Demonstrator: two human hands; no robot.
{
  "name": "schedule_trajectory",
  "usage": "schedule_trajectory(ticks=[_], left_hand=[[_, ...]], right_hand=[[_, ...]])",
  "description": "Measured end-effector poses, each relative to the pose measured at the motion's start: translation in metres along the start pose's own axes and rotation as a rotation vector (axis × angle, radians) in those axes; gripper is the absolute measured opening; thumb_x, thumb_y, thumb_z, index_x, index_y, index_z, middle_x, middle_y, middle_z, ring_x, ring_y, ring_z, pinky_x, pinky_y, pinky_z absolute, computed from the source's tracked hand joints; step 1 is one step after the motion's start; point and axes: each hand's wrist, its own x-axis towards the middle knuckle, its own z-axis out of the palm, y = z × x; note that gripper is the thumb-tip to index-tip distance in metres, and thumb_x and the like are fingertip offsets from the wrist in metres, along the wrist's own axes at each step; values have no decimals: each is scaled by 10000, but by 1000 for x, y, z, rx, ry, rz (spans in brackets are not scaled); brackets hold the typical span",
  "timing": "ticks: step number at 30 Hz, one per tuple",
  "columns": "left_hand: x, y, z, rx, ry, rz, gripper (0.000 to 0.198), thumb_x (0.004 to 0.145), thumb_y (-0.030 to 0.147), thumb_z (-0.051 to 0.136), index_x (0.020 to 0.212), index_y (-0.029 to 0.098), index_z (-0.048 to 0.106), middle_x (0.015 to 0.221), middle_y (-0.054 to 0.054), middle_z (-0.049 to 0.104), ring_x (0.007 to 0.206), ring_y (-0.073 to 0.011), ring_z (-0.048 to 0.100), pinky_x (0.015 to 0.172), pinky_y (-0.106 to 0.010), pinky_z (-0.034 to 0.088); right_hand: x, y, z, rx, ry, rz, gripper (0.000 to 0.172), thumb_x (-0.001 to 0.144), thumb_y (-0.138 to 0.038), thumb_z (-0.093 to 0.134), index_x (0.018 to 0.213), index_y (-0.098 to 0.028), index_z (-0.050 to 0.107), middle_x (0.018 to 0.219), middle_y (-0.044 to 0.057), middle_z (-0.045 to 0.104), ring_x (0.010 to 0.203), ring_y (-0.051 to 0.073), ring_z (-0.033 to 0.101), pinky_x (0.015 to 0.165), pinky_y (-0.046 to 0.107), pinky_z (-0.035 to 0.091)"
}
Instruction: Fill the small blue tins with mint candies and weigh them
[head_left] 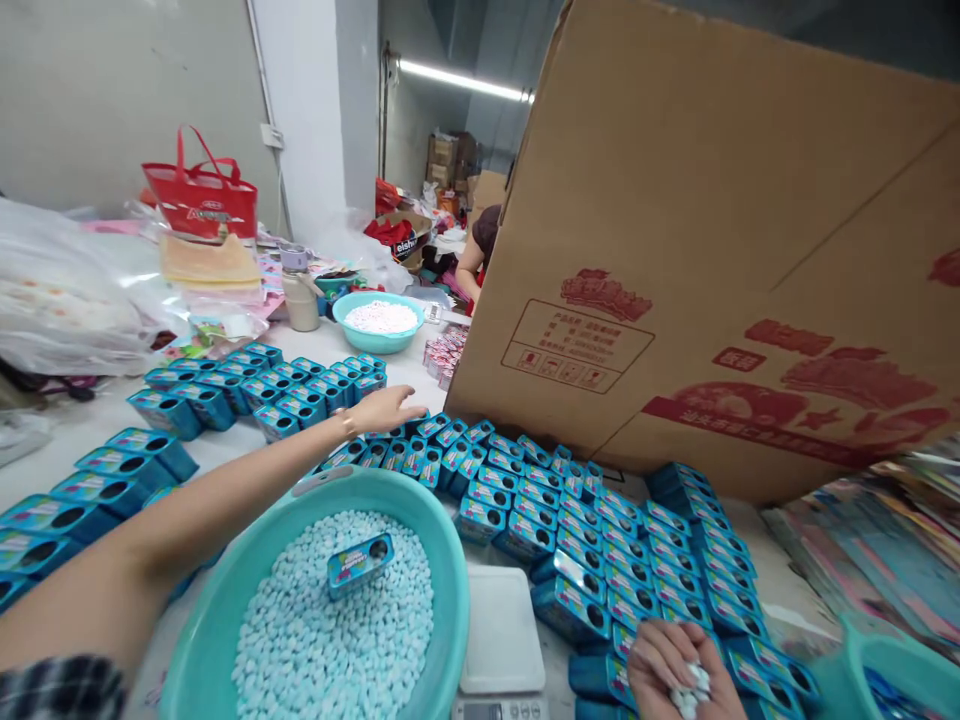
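Note:
My left hand [382,410] reaches over the far tins with its fingers stretched out and nothing visible in them. Just below it stand small blue tins [414,457] with round holes in their tops. Low on the right, my right hand [671,665] is closed round several pale blue candies [691,690], beside more tins [574,610]. A big turquoise basin [450,590] full of such candies [315,650] lies between my arms. One blue tin [360,565] rests tilted on top of the candies. A white kitchen scale [501,630] sits right of the basin.
A large cardboard box [675,250] leans over the right side behind the tins. Further back are a smaller basin [379,340] of pale candies, a bottle [300,295], a red bag [202,195] and another person's arm [470,265]. A turquoise container [855,665] stands at lower right.

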Motion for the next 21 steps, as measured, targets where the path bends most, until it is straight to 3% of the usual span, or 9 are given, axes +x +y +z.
schedule_trajectory(ticks=[2, 5, 7, 9, 12, 14, 16, 18, 21], left_hand=[[-49, 9, 13, 3, 1, 77, 681, 845, 627, 466, 1364, 188, 439, 1364, -104, 536, 1229, -280, 515, 1014, -364, 415], [-125, 13, 57, 150, -101, 124, 900, 652, 606, 681, 1401, 201, 392, 1356, -150, 539, 1203, -360, 526, 979, -463, 435], [-159, 7, 85, 216, -192, 38, 761, 684, 424, 686, 1360, 182, 435, 1299, -163, 585, 1138, -364, 578, 918, -472, 471], [-175, 4, 94, 222, -168, 5, 551, 774, 318, 573, 1303, 198, 476, 1249, -139, 624, 1075, -337, 622, 873, -459, 490], [-176, 19, 67, 177, 14, 111, 415, 861, 362, 466, 1254, 229, 485, 1170, -103, 661, 1014, -301, 643, 825, -422, 498], [-168, 48, 40, 153, 112, 231, 393, 875, 438, 462, 1219, 249, 495, 1082, -74, 680, 944, -278, 648, 776, -393, 496], [-157, 84, 26, 157, 200, 329, 419, 862, 478, 483, 1207, 240, 502, 1063, -78, 679, 952, -284, 636, 801, -408, 483], [-144, 120, 34, 155, 194, 422, 418, 842, 456, 516, 1194, 233, 507, 1028, -68, 689, 955, -278, 634, 944, -464, 421], [-126, 157, 83, 162, 50, 521, 370, 787, 366, 566, 1128, 229, 524, 918, -42, 704, 902, -261, 649, 1090, -522, 256]], right_hand=[[1, 11, 6, 48, 8, -3, 268, 761, 56, 462, 774, -207, 409, 601, -88, 428, 451, 56, 438, 434, 169, 363], [3, 24, 12, 121, 7, 5, 229, 793, 22, 455, 800, -205, 425, 595, -85, 430, 440, 56, 438, 421, 161, 354], [3, 29, 14, 159, 1, 31, 202, 805, -5, 465, 811, -204, 434, 591, -88, 423, 435, 56, 432, 416, 158, 350], [0, 30, 14, 190, 1, 53, 175, 813, -35, 488, 817, -204, 439, 599, -87, 425, 435, 54, 425, 412, 157, 349], [-9, 27, 9, 235, 7, 49, 149, 819, -72, 516, 823, -203, 445, 615, -86, 432, 432, 46, 407, 403, 151, 345], [-15, 25, 3, 261, 8, 37, 135, 825, -93, 529, 829, -201, 449, 626, -88, 435, 435, 39, 404, 404, 147, 347], [-21, 23, -3, 272, 2, 36, 131, 826, -108, 545, 832, -198, 450, 636, -90, 438, 440, 33, 406, 406, 145, 350], [-26, 20, -9, 262, -13, 32, 135, 825, -111, 555, 835, -196, 451, 652, -88, 446, 448, 29, 409, 412, 145, 355], [-33, 10, -15, 220, -55, -15, 152, 816, -99, 567, 843, -196, 452, 659, -91, 452, 467, 22, 419, 440, 137, 368]])
